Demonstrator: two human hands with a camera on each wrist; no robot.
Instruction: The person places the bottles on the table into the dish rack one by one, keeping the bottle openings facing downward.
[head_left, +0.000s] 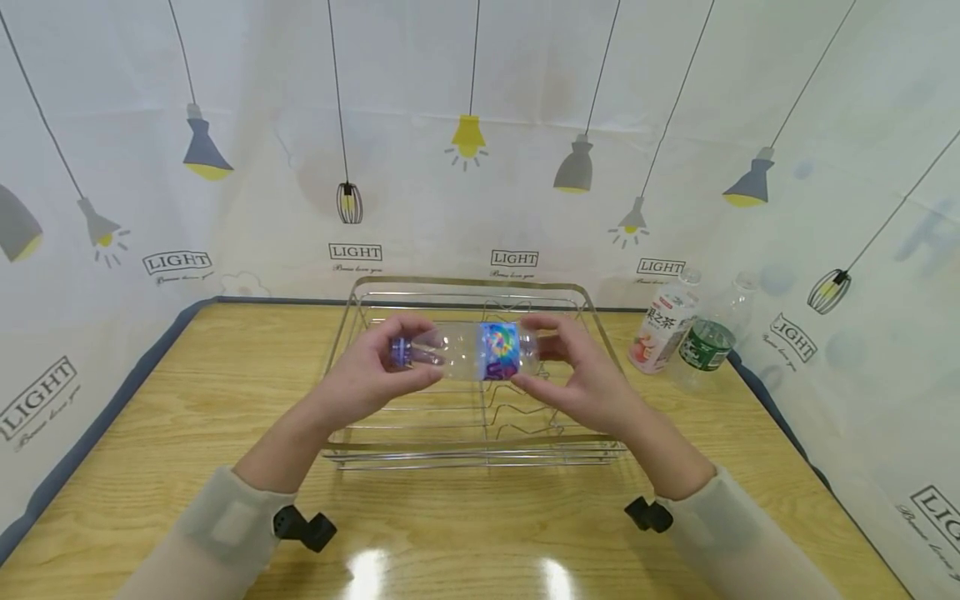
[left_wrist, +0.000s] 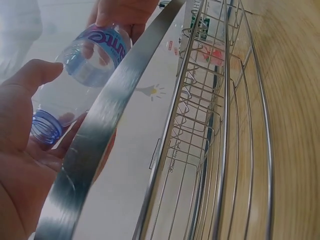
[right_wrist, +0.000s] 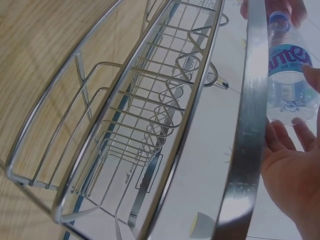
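Note:
A clear plastic bottle point(head_left: 459, 350) with a blue and purple label point(head_left: 500, 350) lies sideways in the air above a metal wire dish rack point(head_left: 468, 284). My left hand point(head_left: 369, 367) grips its blue-capped neck end, thumb in front and fingers behind. At the base end, my right hand point(head_left: 588, 377) holds the bottle between thumb and fingers, close to the label. The left wrist view shows the blue cap point(left_wrist: 47, 127) by the left palm. In the right wrist view, right fingertips point(right_wrist: 298, 121) are at the bottle's base, while the rack's flat rim point(right_wrist: 246, 125) crosses in front.
On the wooden table point(head_left: 187, 433), right of the rack, stand a pink-and-white labelled bottle point(head_left: 663, 325) and a clear bottle with a green label point(head_left: 707, 344). A white curtain point(head_left: 420, 150) printed with lamps hangs behind. Wavy wire dividers point(head_left: 525, 410) line the rack's right half.

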